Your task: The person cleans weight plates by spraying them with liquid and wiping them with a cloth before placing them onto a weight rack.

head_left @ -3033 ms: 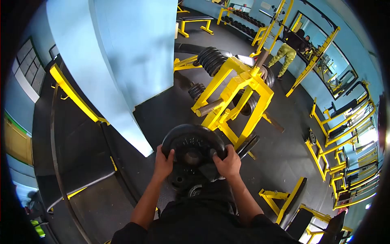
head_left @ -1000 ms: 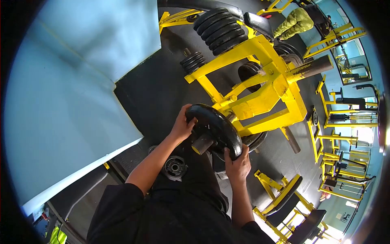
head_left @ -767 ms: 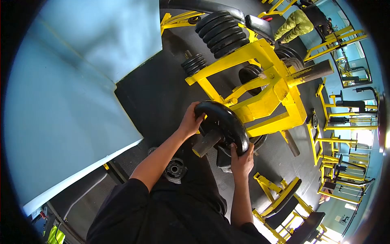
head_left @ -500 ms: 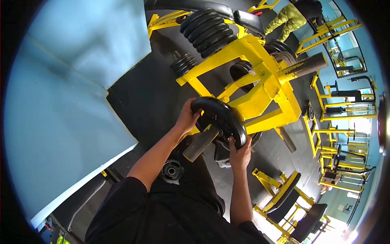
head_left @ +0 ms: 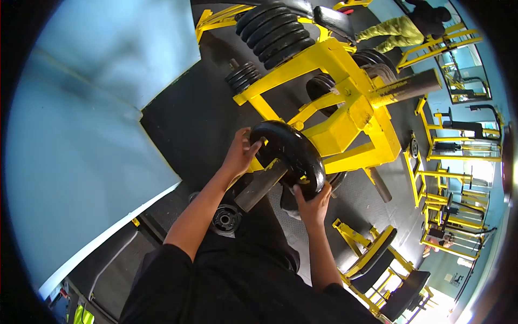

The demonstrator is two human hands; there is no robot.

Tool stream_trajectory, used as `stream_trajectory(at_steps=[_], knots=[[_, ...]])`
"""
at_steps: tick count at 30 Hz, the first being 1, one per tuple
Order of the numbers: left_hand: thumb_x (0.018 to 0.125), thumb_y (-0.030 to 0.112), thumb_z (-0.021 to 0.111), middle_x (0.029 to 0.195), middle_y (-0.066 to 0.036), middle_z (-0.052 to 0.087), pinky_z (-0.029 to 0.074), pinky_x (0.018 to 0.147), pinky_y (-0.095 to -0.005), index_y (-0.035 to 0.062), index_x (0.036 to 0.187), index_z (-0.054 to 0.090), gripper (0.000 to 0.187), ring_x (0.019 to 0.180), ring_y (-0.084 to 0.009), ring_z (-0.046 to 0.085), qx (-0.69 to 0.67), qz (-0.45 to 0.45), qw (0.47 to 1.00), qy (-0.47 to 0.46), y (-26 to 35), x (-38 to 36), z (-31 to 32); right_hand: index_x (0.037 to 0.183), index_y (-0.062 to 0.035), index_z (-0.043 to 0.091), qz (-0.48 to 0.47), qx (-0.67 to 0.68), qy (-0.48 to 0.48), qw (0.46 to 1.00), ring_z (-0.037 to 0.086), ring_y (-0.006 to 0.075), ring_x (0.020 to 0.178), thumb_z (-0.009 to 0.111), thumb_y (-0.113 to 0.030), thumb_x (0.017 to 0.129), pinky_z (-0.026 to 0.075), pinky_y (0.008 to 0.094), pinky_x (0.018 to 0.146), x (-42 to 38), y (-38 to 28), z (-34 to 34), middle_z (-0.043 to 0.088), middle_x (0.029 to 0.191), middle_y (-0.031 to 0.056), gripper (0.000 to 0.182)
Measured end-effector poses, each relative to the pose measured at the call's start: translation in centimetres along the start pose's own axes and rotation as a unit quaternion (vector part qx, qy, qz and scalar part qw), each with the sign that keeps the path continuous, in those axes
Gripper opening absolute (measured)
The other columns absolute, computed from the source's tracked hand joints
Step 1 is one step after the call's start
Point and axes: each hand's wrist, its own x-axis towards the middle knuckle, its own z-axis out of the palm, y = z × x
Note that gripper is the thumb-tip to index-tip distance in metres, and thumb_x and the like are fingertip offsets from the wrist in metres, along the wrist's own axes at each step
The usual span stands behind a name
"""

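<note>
A black weight plate [head_left: 294, 154] sits around a bare metal peg [head_left: 261, 185] of a yellow plate rack [head_left: 345, 116]. At the plate's upper left edge is my left hand [head_left: 239, 155], its fingers apart and the thumb near the rim. My right hand [head_left: 314, 205] grips the lower right edge, thumb on the front face and fingers behind. The peg's free end points toward my body, past the plate.
Stacked black plates [head_left: 274, 35] hang on the rack's far side. A loose plate [head_left: 225, 218] lies on the floor near my legs. A blue wall [head_left: 97, 135] stands at left, a padded bench [head_left: 372, 254] at lower right. Another person [head_left: 402, 32] bends at the upper right.
My left hand's fingers have loosened at the plate's edge. The view has shifted slightly, and more of the floor plate shows. The other person has moved right.
</note>
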Motion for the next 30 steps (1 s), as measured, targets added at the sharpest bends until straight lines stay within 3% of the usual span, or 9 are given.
stream_trajectory(at_steps=[2, 4, 8, 14, 19, 22, 26, 29, 30], knots=[[0.101, 0.027, 0.058, 0.117, -0.015, 0.056, 0.049, 0.089, -0.0366, 0.0053, 0.144, 0.03, 0.057, 0.102, -0.0256, 0.061, 0.009, -0.059, 0.998, 0.005, -1.3, -1.8, -1.4, 0.122, 0.0015, 0.04, -0.045, 0.038, -0.004, 0.998, 0.054, 0.0424, 0.104, 0.083, -0.034, 0.075, 0.048, 0.0485, 0.088, -0.9, 1.6, 0.4, 0.048, 0.113, 0.0244, 0.073], [0.102, 0.034, 0.055, 0.112, -0.014, 0.057, 0.049, 0.086, -0.0367, 0.0064, 0.144, 0.032, 0.056, 0.097, -0.0223, 0.06, -0.019, -0.117, 0.992, 0.047, -2.8, -5.3, -2.8, 0.119, 0.0008, 0.041, 0.001, 0.029, -0.123, 0.992, 0.053, 0.04, 0.101, 0.082, -0.025, 0.075, 0.045, 0.0464, 0.091, -2.5, 5.3, 1.6, 0.05, 0.11, 0.0231, 0.065], [0.101, 0.032, 0.057, 0.105, -0.013, 0.061, 0.051, 0.081, -0.0338, 0.0031, 0.136, 0.042, 0.047, 0.091, -0.0183, 0.062, 0.066, -0.12, 0.981, 0.137, -8.9, -13.9, -4.5, 0.103, -0.0023, 0.056, -0.064, 0.009, -0.271, 0.96, 0.055, 0.0386, 0.097, 0.076, -0.012, 0.073, 0.047, 0.0453, 0.087, -3.9, 9.3, 2.7, 0.053, 0.102, 0.02, 0.037], [0.1, 0.032, 0.057, 0.094, -0.01, 0.062, 0.048, 0.082, -0.0322, 0.0024, 0.131, 0.048, 0.044, 0.089, -0.0186, 0.061, 0.061, -0.195, 0.964, 0.167, -13.8, -31.4, -3.6, 0.103, -0.0052, 0.062, -0.121, 0.047, -0.251, 0.959, 0.061, 0.0334, 0.092, 0.074, -0.007, 0.075, 0.049, 0.0405, 0.081, -10.2, 12.2, 3.2, 0.059, 0.096, 0.016, 0.03], [0.1, 0.035, 0.057, 0.101, -0.012, 0.063, 0.048, 0.085, -0.0338, 0.0034, 0.13, 0.049, 0.045, 0.092, -0.0211, 0.061, 0.014, -0.193, 0.96, 0.204, -19.6, -42.9, -3.7, 0.102, -0.0034, 0.065, -0.179, 0.1, -0.145, 0.968, 0.062, 0.033, 0.09, 0.069, -0.001, 0.076, 0.05, 0.0387, 0.081, -19.0, 8.7, -2.3, 0.061, 0.096, 0.0158, 0.027], [0.099, 0.035, 0.059, 0.108, -0.013, 0.062, 0.048, 0.086, -0.0349, 0.0054, 0.131, 0.049, 0.045, 0.1, -0.0218, 0.06, -0.002, -0.189, 0.959, 0.213, -17.2, -45.6, -3.7, 0.103, -0.0037, 0.067, -0.188, 0.175, -0.093, 0.962, 0.062, 0.0353, 0.094, 0.068, 0.0, 0.076, 0.049, 0.0399, 0.083, -24.0, 5.4, -4.9, 0.062, 0.099, 0.0168, 0.027], [0.096, 0.037, 0.064, 0.115, -0.013, 0.061, 0.048, 0.088, -0.0369, 0.0077, 0.135, 0.048, 0.051, 0.106, -0.0231, 0.06, -0.027, -0.121, 0.981, 0.15, -10.6, -46.6, -2.5, 0.103, -0.0035, 0.067, -0.248, 0.2, -0.074, 0.945, 0.062, 0.0374, 0.096, 0.067, 0.001, 0.077, 0.049, 0.0415, 0.085, -29.5, 1.4, -6.9, 0.062, 0.101, 0.0177, 0.026], [0.091, 0.035, 0.071, 0.117, -0.012, 0.06, 0.049, 0.088, -0.0375, 0.0121, 0.14, 0.046, 0.06, 0.107, -0.0261, 0.061, -0.017, 0.005, 0.994, 0.104, -3.7, -48.0, -1.1, 0.104, -0.0034, 0.067, -0.237, 0.224, -0.131, 0.936, 0.062, 0.0369, 0.096, 0.068, 0.001, 0.078, 0.05, 0.0413, 0.083, -32.5, 0.2, -8.0, 0.062, 0.1, 0.0174, 0.026], [0.088, 0.033, 0.074, 0.115, -0.012, 0.061, 0.049, 0.087, -0.0364, 0.0118, 0.138, 0.049, 0.06, 0.105, -0.0266, 0.062, 0.093, 0.122, 0.984, 0.087, -2.1, -48.3, -0.8, 0.104, -0.0036, 0.067, -0.249, 0.226, -0.138, 0.932, 0.062, 0.036, 0.096, 0.07, 0.0, 0.078, 0.051, 0.0401, 0.081, -33.1, 0.4, -7.8, 0.062, 0.1, 0.0169, 0.027]])
